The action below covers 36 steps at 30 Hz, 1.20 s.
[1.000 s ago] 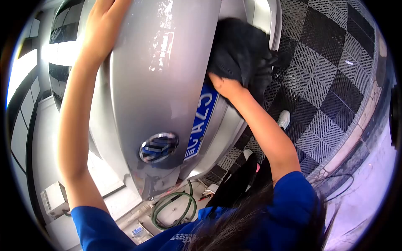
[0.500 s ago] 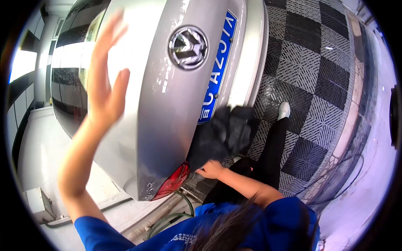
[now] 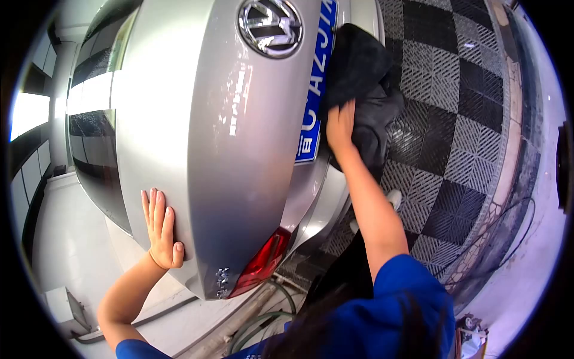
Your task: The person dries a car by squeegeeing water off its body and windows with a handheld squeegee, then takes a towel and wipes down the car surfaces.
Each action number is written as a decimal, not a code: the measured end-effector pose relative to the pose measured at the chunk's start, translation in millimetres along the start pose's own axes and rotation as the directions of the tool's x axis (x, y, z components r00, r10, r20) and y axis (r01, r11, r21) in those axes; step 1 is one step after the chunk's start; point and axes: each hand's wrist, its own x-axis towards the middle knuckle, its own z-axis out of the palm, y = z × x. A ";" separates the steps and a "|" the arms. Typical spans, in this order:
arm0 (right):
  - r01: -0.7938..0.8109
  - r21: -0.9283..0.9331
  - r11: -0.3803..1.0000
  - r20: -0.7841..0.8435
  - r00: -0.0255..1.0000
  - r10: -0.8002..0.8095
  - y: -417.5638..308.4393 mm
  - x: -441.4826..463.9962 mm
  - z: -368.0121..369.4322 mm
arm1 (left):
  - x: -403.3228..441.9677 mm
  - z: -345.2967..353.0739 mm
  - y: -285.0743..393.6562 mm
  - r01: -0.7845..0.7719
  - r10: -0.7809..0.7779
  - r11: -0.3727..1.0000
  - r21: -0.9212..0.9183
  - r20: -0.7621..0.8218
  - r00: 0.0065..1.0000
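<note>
My left hand [image 3: 161, 233] lies flat on the silver car's trunk lid [image 3: 158, 131], fingers stretched out. Bunched black cloth [image 3: 359, 66] is in my right hand [image 3: 341, 128], against the rear of the car beside the blue licence plate [image 3: 308, 140]. The cloth hangs over the bumper and covers part of it; my fingertips are partly hidden in its folds. Above the plate sits a round chrome badge [image 3: 270, 27]. Nearer to me is the red tail light [image 3: 261, 263].
Black and grey grid tiles [image 3: 430, 131] cover the floor behind the car. A green hose [image 3: 257, 326] lies near the tail light, and a thin dark cable [image 3: 514, 254] runs by the right wall. My shoe [image 3: 393, 198] shows beneath my right arm.
My left hand has come down from the air onto the trunk lid. The right hand has moved the black cloth up along the rear, away from the tail light. The view has shifted slightly.
</note>
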 end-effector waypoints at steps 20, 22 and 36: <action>-0.202 0.524 0.828 0.165 0.977 0.134 -66.3 -241.2 -5.8 | 11.2 -4.0 7.7 -0.022 0.027 0.998 0.060 -0.075 0.997; 0.014 0.332 0.943 0.155 0.986 -0.069 -107.8 -244.1 -43.0 | 10.4 -6.8 8.2 -0.030 0.037 0.997 0.068 -0.109 0.993; -0.204 -0.388 0.899 0.201 0.933 0.299 -113.1 -518.2 -14.5 | 3.3 -9.6 14.6 -0.022 0.035 0.997 0.078 -0.175 0.984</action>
